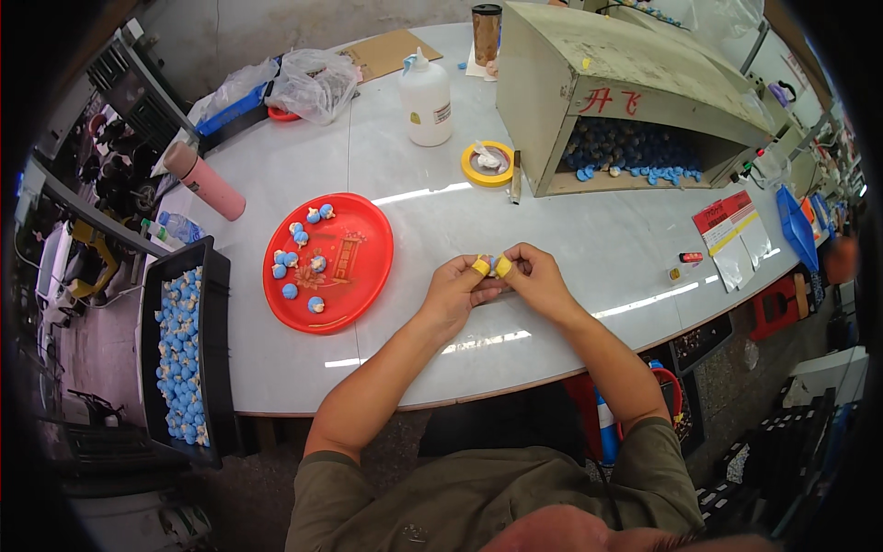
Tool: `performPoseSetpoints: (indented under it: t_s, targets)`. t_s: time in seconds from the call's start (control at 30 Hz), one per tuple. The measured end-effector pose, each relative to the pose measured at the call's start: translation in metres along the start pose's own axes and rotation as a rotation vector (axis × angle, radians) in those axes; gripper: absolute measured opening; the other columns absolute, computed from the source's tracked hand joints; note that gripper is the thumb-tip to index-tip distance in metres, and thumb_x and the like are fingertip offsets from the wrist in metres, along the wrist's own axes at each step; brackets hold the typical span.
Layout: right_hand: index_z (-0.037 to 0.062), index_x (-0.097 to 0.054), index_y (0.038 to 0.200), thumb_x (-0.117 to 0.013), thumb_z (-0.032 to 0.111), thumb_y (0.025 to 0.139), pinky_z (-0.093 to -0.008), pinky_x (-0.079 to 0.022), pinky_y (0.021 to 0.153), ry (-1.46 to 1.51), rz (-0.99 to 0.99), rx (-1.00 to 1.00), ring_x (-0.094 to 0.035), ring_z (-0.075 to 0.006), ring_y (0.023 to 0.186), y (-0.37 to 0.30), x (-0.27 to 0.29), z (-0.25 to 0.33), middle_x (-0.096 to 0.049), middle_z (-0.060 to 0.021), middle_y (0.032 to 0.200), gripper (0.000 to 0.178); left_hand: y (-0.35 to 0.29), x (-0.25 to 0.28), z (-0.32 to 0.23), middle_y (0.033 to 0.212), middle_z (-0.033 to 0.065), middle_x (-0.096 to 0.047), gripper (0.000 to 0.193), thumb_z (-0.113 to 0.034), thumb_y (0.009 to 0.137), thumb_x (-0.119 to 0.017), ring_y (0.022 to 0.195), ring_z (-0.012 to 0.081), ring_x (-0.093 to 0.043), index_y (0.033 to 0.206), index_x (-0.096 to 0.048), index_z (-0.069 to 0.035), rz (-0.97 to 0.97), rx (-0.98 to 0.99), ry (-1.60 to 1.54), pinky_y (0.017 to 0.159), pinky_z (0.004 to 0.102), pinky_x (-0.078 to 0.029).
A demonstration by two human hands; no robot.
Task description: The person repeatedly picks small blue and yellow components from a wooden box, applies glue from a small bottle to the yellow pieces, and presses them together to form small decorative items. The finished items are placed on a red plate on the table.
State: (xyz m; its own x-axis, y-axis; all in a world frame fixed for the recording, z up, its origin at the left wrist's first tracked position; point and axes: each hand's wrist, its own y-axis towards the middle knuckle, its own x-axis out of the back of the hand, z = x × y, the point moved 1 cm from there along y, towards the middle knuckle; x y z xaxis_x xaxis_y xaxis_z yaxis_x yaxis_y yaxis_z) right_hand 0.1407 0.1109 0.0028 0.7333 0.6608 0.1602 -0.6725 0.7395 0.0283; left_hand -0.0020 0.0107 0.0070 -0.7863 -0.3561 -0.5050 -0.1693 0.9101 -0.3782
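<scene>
My left hand [454,287] and my right hand [536,281] meet above the table, thumbs and fingers pinched together. Yellow tape wraps both thumbs. Between the fingertips is a small bluish piece [493,265], mostly hidden by them. To the left of my hands lies a round red plate [366,293] bearing several small blue-and-white figure heads [316,304]. A black crate [218,359] at the table's left end holds a heap of similar heads [181,359].
A beige cabinet [543,110] at the back right contains many dark blue pieces, with lighter blue ones along its front. Also on the table are a white squeeze bottle [426,101], a yellow tape roll [474,173], a pink flask [207,184] and red-and-white packets [733,235].
</scene>
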Motion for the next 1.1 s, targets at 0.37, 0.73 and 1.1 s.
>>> performPoseSetpoints:
  t_s: [0.37, 0.73, 1.1]
  targets:
    - [0.0020, -0.046, 0.083, -0.052, 0.018, 0.101, -0.0335, -0.043, 0.065, -0.074, -0.177, 0.077, -0.046, -0.0183, 0.070, -0.004, -0.020, -0.022, -0.047, -0.0092, 0.077, 0.025, 0.009, -0.003, 0.021, 0.100, 0.0105, -0.069, 0.018, -0.016, 0.099, -0.063, 0.086, 0.0164, -0.070, 0.107, -0.062, 0.000, -0.003, -0.186, 0.080, 0.078, 0.0284, -0.059]
    - [0.0020, -0.042, 0.080, -0.050, 0.011, 0.098, -0.0306, -0.040, 0.065, -0.001, -0.174, 0.078, -0.043, -0.0131, 0.072, -0.005, -0.022, -0.027, -0.046, -0.0055, 0.077, 0.022, 0.011, -0.002, 0.024, 0.098, 0.0110, -0.070, 0.012, -0.012, 0.099, -0.063, 0.084, 0.0171, -0.071, 0.101, -0.061, -0.001, 0.000, -0.164, 0.020, 0.075, 0.0278, -0.060]
    - [0.0019, -0.041, 0.081, -0.049, 0.010, 0.097, -0.0315, -0.041, 0.066, -0.068, -0.185, 0.117, -0.044, -0.0149, 0.072, -0.004, -0.021, -0.025, -0.045, -0.0071, 0.078, 0.020, 0.013, -0.002, 0.024, 0.096, 0.0097, -0.070, 0.012, -0.012, 0.099, -0.062, 0.083, 0.0158, -0.071, 0.101, -0.061, -0.001, -0.015, -0.169, 0.024, 0.075, 0.0276, -0.060]
